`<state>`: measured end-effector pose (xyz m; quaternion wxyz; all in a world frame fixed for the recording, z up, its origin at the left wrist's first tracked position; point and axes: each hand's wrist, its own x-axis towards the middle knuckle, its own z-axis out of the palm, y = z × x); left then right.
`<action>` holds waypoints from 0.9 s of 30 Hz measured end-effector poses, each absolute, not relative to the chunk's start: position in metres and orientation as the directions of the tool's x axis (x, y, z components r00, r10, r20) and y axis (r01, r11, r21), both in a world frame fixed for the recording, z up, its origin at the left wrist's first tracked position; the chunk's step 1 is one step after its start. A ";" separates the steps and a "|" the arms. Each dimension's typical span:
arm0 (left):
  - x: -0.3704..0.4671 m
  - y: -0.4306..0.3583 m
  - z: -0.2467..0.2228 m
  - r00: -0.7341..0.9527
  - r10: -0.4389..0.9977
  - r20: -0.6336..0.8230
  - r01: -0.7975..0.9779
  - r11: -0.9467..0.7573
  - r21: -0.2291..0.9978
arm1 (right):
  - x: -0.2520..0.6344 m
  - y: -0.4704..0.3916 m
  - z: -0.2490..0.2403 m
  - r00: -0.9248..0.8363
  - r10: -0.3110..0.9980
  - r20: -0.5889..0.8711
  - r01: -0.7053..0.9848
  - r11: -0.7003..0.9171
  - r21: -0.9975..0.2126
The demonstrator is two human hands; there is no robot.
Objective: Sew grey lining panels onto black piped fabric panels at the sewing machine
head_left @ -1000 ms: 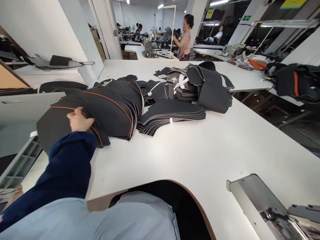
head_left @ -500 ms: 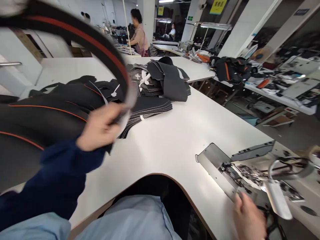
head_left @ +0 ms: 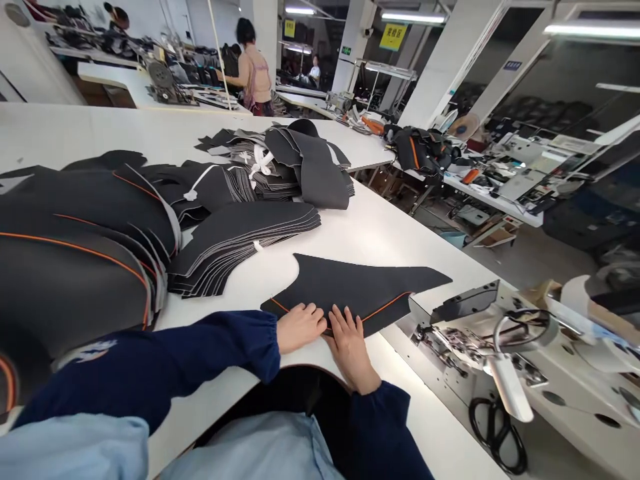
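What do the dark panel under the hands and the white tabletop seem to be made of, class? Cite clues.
Dark panel: probably synthetic leather or coated fabric, matte; it looks thin, with a smooth face. White tabletop: perhaps laminate over board, lightly glossy; smooth surface, soft reflections.

I have one panel (head_left: 350, 283) lying on the table (head_left: 390, 230) before my remote camera — left hand (head_left: 301, 327) and right hand (head_left: 349, 347) side by side on its near edge. Left lies a heap (head_left: 75, 267); behind the panel, leftward, a stack (head_left: 245, 230), then a bundle (head_left: 323, 170) farther back — sewing machine (head_left: 565, 380) right, scissors (head_left: 500, 437) by its near side.
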<state>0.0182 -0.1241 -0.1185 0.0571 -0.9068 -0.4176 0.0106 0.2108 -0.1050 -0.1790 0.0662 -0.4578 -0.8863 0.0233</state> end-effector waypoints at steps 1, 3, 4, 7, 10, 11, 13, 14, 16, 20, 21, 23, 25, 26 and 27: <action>0.009 -0.122 -0.110 0.674 0.739 0.015 0.735 -0.669 -0.111 | 0.214 -0.105 -0.177 -0.589 0.804 0.078 0.798 0.594 -0.101; -0.008 -0.117 -0.095 0.729 0.683 -0.042 0.680 -0.730 -0.074 | 0.218 -0.106 -0.170 -0.624 0.781 0.037 0.773 0.624 -0.115; -0.015 -0.113 -0.089 0.753 0.653 -0.079 0.653 -0.757 -0.035 | 0.220 -0.106 -0.166 -0.646 0.763 0.014 0.756 0.643 -0.126; -0.032 -0.101 -0.082 0.804 0.565 -0.185 0.593 -0.786 0.177 | 0.227 -0.105 -0.154 -0.723 0.688 -0.052 0.687 0.711 -0.151; -0.049 -0.087 -0.082 0.819 0.488 -0.302 0.574 -0.684 0.451 | 0.240 -0.099 -0.145 -0.771 0.623 -0.131 0.636 0.758 -0.143; -0.056 -0.080 -0.080 0.801 0.491 -0.342 0.598 -0.631 0.494 | 0.245 -0.097 -0.143 -0.775 0.612 -0.157 0.630 0.765 -0.134; -0.075 -0.060 -0.070 0.712 0.606 -0.354 0.696 -0.543 0.470 | 0.252 -0.094 -0.139 -0.767 0.614 -0.184 0.637 0.763 -0.110; -0.085 -0.047 -0.062 0.642 0.699 -0.315 0.755 -0.503 0.421 | 0.253 -0.094 -0.138 -0.755 0.630 -0.184 0.651 0.752 -0.099; -0.106 -0.017 -0.045 0.455 0.881 -0.133 0.865 -0.401 0.303 | 0.250 -0.095 -0.138 -0.711 0.682 -0.171 0.700 0.709 -0.083; -0.138 0.035 -0.028 0.066 0.991 0.118 0.994 -0.075 0.074 | 0.235 -0.107 -0.143 -0.616 0.774 -0.146 0.786 0.616 -0.046; -0.142 0.043 -0.029 0.030 0.994 0.107 0.999 -0.033 0.031 | 0.233 -0.111 -0.144 -0.608 0.782 -0.138 0.793 0.608 -0.044; -0.150 0.055 -0.034 0.020 1.000 0.023 0.999 -0.020 -0.034 | 0.233 -0.120 -0.147 -0.606 0.785 -0.125 0.795 0.605 -0.055; -0.158 0.064 -0.037 0.016 0.998 -0.054 0.996 -0.021 -0.091 | 0.237 -0.128 -0.147 -0.610 0.782 -0.129 0.792 0.605 -0.077; -0.162 0.068 -0.037 0.000 0.996 -0.091 0.992 -0.012 -0.123 | 0.239 -0.131 -0.147 -0.610 0.781 -0.135 0.792 0.604 -0.088; -0.166 0.072 -0.034 -0.015 0.992 -0.122 0.988 -0.005 -0.157 | 0.241 -0.133 -0.146 -0.609 0.781 -0.142 0.793 0.601 -0.098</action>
